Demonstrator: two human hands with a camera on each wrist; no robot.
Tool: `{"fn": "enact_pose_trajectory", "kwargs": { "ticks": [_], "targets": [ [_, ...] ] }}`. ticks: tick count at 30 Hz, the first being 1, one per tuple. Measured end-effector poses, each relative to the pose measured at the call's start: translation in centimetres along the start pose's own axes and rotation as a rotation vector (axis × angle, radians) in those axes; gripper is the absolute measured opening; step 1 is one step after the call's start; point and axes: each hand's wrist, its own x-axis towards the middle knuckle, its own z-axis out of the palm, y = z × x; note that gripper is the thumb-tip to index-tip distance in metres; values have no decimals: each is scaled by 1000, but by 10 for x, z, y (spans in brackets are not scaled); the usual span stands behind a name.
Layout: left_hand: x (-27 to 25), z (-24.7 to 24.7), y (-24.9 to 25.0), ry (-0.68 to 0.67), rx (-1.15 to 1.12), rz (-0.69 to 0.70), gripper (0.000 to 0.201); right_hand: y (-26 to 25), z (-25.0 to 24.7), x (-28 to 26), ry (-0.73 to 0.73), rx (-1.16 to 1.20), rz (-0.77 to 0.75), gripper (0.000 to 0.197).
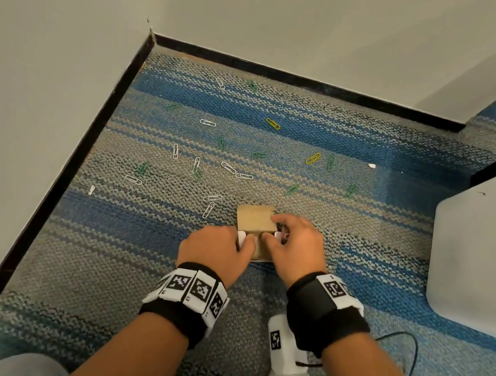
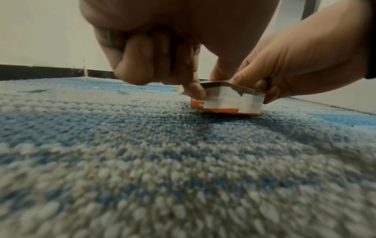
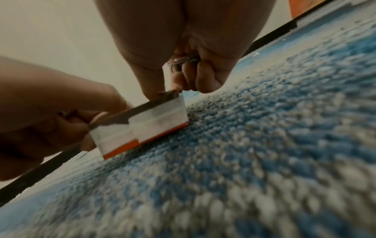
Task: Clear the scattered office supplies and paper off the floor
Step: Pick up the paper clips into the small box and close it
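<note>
Box (image 1: 255, 222) interior hidden (both hands (image 1: 219, 249) covering).

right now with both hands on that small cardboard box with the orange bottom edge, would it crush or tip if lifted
The small cardboard box looks thin-walled with an open flap, so it would probably dent under a hard squeeze. It sits low and flat on the striped carpet, so tipping seems unlikely. It is probably light, since the left hand and right hand hold it with fingertips alone.

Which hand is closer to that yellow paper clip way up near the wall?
The right hand. The yellow paper clip lies far ahead of both hands, a bit to the right of the left hand. Both hands hold the small box.
</note>
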Motion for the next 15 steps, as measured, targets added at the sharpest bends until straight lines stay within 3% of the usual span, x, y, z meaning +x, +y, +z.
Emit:
{"fn": "enact_pose_trajectory", "kwargs": {
  "ticks": [5,11,15],
  "targets": [
    [1,1,-12,-7,-83,43,31,9,-7,2,11,69,-5,26],
    [-1,14,-29,-38,-236,4,34,26,-10,-3,27,83,18,26],
    [-5,13,-24,20,-338,-46,31,24,-9,-7,94,109,-10,24]
  ]
}}
